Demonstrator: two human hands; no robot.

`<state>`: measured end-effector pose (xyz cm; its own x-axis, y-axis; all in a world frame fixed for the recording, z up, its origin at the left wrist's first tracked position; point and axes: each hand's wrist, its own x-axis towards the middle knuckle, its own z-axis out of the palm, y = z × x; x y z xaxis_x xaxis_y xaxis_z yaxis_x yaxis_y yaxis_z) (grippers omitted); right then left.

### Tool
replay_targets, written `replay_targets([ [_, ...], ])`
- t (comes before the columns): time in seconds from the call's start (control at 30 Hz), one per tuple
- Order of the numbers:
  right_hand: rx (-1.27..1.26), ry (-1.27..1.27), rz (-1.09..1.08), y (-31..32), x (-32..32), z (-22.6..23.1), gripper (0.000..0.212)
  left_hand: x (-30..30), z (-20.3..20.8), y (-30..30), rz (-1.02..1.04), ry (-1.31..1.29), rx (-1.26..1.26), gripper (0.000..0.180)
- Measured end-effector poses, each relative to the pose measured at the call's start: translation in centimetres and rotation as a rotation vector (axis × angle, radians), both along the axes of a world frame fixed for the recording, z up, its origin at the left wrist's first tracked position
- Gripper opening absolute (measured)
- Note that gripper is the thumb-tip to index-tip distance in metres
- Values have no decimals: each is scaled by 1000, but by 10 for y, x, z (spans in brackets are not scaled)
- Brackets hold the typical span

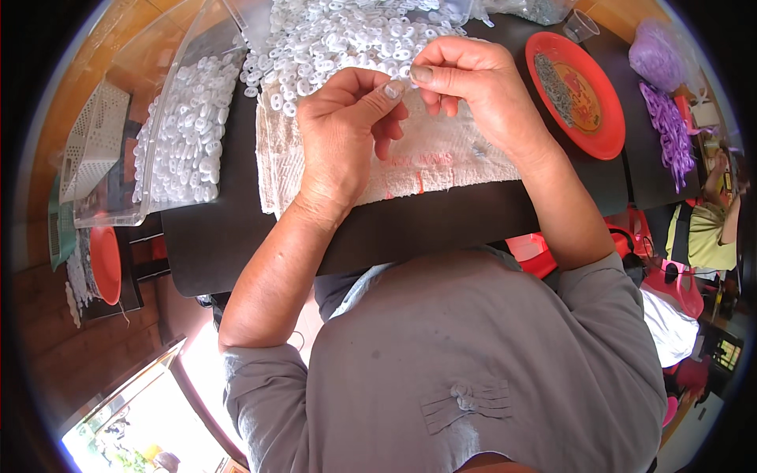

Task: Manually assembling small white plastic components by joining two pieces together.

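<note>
My left hand (341, 130) and my right hand (481, 87) meet almost tip to tip over a pale towel (315, 169). Each pinches with thumb and forefinger. A whitish spot shows at the left thumb tip; whether it is a small piece or the nail is unclear. Whatever lies between the right fingertips is too small to make out. Just beyond the hands spreads a heap of small white plastic rings (339, 47), oval with a hole, some of them resting on the towel's far edge. On the towel near my right wrist lie a few tiny grey bits (479, 148).
A red plate (603, 118) with small grey metal-looking pieces (554, 91) sits at the right, beside a clear cup (581, 26). At the left, a clear bin (110, 217) stands by more white rings (189, 134). Purple pieces (669, 134) lie far right; a person (710, 229) is beyond.
</note>
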<state>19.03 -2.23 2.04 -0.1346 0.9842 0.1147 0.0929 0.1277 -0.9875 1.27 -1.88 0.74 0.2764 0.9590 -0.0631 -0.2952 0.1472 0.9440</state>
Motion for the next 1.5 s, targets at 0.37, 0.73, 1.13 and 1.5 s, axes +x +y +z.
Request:
replay_targets([
  [0.37,-45,32,21,-4,-6,3,17,4,-2,-3,69,-54,-56,8],
  [0.73,-55,33,39,-2,-4,1,19,1,0,-2,64,-56,-50,9],
  [1.13,-10,5,226,-2,14,15,18,0,0,-4,-45,-37,224,22],
  [1.5,-151,94,258,-7,9,16,21,-4,-2,-6,-112,-20,353,31],
])
